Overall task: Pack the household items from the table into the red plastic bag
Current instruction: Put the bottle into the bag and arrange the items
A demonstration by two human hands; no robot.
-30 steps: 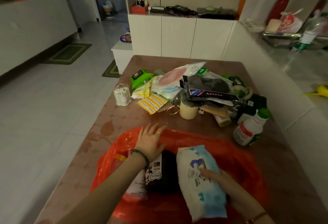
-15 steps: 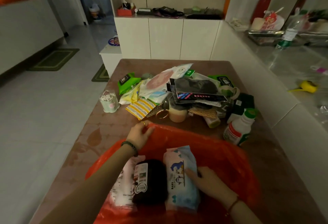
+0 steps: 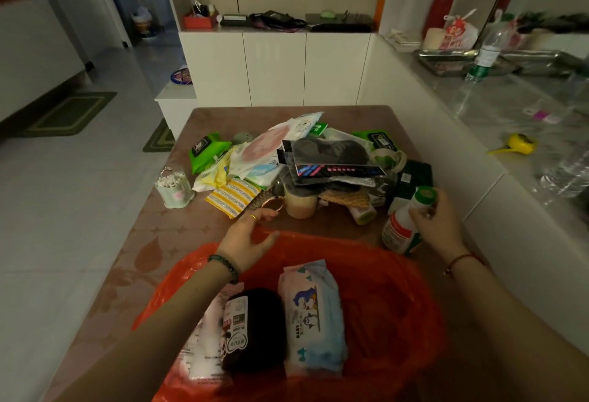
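Observation:
The red plastic bag (image 3: pixel 392 290) lies open on the near part of the brown table (image 3: pixel 165 242). Inside it lie a blue-and-white wipes pack (image 3: pixel 314 318), a black pack (image 3: pixel 255 328) and a pink-white pack (image 3: pixel 204 347). My left hand (image 3: pixel 251 236) grips the bag's far rim. My right hand (image 3: pixel 436 220) closes around a white bottle with a green cap (image 3: pixel 402 223) standing just right of the bag. A pile of household items (image 3: pixel 318 159) covers the table's middle.
A cotton-swab holder (image 3: pixel 173 188) stands at the table's left edge. A yellow striped sponge pack (image 3: pixel 232 197), a beige cup (image 3: pixel 301 205) and green wipes packs (image 3: pixel 205 151) lie in the pile. A white counter wall (image 3: pixel 446 153) borders the table on the right.
My right hand has let go of the blue wipes pack, now lying in the bag, and moved up right onto the white bottle. My left hand stays at the bag's far rim.

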